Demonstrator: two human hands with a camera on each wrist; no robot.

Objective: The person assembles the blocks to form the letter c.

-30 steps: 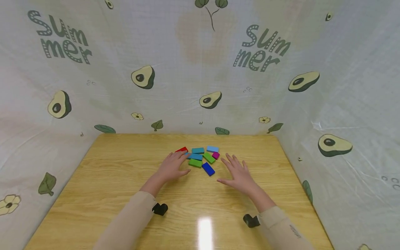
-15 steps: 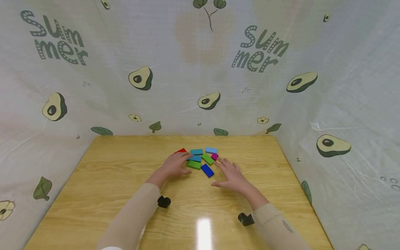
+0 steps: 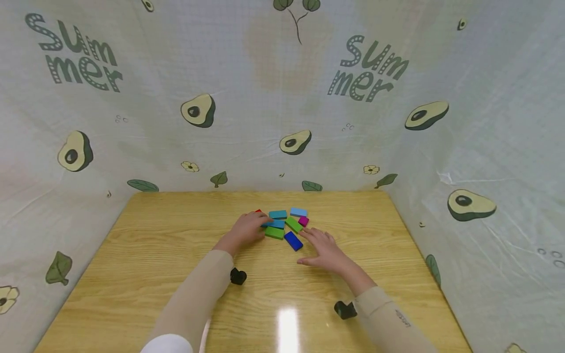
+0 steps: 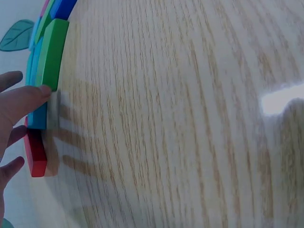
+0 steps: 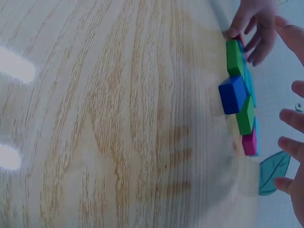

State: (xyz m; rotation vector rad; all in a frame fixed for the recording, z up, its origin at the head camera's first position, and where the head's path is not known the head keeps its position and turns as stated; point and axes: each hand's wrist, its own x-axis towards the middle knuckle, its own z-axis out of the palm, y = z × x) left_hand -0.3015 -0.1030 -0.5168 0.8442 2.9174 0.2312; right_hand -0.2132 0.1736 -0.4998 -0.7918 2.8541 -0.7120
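Several coloured blocks lie in a loose cluster on the table. My left hand (image 3: 247, 229) reaches over the cluster's left side. Its thumb is right at the end of the front green block (image 4: 53, 54), and its spread fingers hang over the blue block (image 3: 277, 224) and red block (image 4: 35, 154). On the right, my right hand (image 3: 326, 251) hovers with spread fingers, holding nothing. Nearest to it are the dark blue block (image 3: 293, 241), a second green block (image 3: 294, 224) and a small magenta block (image 3: 303, 221). The left hand covers most of the red block in the head view.
Behind these lie a teal block (image 3: 278, 214) and a light blue block (image 3: 298, 212). The wooden table (image 3: 154, 255) meets a printed cloth (image 3: 247, 147) at the back and sides. Each wrist carries a black camera mount (image 3: 238, 276).
My left hand has moved slightly forward and right, its thumb coming in to the front green block and covering more of the red one. The right hand has shifted slightly left. The blocks have stayed in place.
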